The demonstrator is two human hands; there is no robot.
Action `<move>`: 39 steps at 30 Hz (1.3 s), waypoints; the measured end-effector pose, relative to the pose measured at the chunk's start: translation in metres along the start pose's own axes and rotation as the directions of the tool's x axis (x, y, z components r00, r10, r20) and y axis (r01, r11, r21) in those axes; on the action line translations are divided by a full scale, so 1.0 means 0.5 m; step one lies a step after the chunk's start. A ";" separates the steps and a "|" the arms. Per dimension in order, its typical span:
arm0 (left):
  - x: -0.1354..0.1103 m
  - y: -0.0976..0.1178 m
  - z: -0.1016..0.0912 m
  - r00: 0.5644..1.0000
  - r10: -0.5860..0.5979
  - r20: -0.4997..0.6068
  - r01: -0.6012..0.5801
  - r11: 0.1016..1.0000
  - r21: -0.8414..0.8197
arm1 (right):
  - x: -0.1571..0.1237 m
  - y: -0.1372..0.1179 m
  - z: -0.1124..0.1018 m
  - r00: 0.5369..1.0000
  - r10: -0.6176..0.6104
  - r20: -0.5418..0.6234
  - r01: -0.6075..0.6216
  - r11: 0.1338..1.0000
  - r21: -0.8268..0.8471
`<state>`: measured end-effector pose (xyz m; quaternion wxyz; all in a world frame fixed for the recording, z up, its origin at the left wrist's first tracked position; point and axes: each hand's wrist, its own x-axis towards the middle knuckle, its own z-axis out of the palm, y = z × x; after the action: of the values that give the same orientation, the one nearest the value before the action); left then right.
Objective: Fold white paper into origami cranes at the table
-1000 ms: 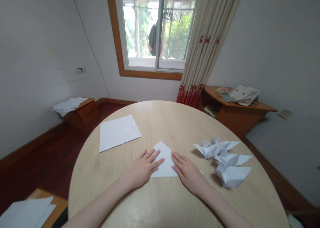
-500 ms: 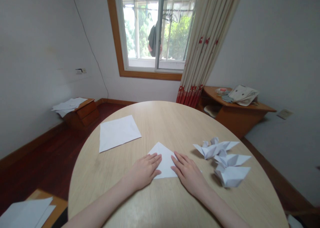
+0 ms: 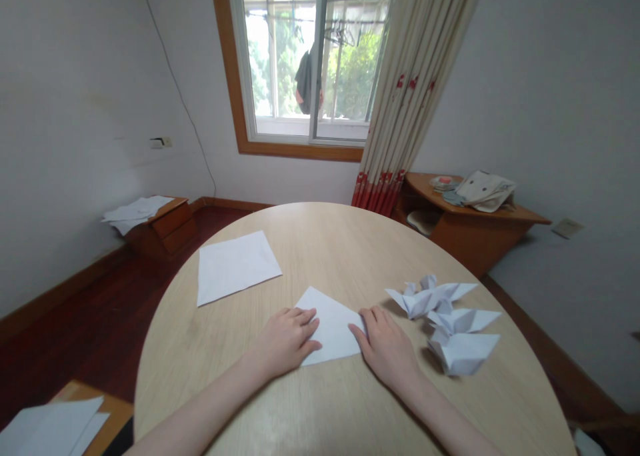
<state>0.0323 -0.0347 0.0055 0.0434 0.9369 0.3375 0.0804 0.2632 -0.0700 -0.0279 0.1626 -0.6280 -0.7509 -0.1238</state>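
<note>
Wooden table (image 3: 350,263), folded paper (image 3: 333,326) between left hand (image 3: 285,343) and right hand (image 3: 387,349), fingers (image 3: 303,319) flat, gripping nothing

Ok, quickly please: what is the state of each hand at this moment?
Left hand: open, lying flat on the folded white paper, holding nothing.
Right hand: open, fingertips resting on the paper's edge, holding nothing.

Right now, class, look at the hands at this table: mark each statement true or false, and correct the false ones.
1. The left hand rests on a folded white paper. True.
2. The right hand grips a pair of scissors. False: it lies on the table, fingers at the paper's edge.
3. Folded paper figures lie to the right of the right hand. True.
4. The flat sheet lies on the floor. False: it lies on the round table.
</note>
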 end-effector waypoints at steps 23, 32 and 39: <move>0.016 -0.027 0.022 0.687 -0.726 -0.029 0.281 0.303 -0.911 | -0.006 -0.010 0.006 0.999 0.049 -0.008 -0.048 0.992 0.120; 0.011 -0.035 -0.024 0.713 -0.619 0.330 0.254 -0.210 -0.944 | -0.001 -0.017 -0.012 0.996 0.033 -0.078 -0.013 0.968 0.249; 0.009 -0.034 -0.001 0.783 -0.581 0.223 0.318 0.066 -0.946 | 0.001 -0.024 -0.032 0.981 -0.088 -0.174 0.135 0.949 0.284</move>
<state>0.0251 -0.0187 0.0041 0.5899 0.5363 0.4910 0.3510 0.2528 -0.0778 -0.0127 0.3064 -0.5413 -0.7799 -0.0693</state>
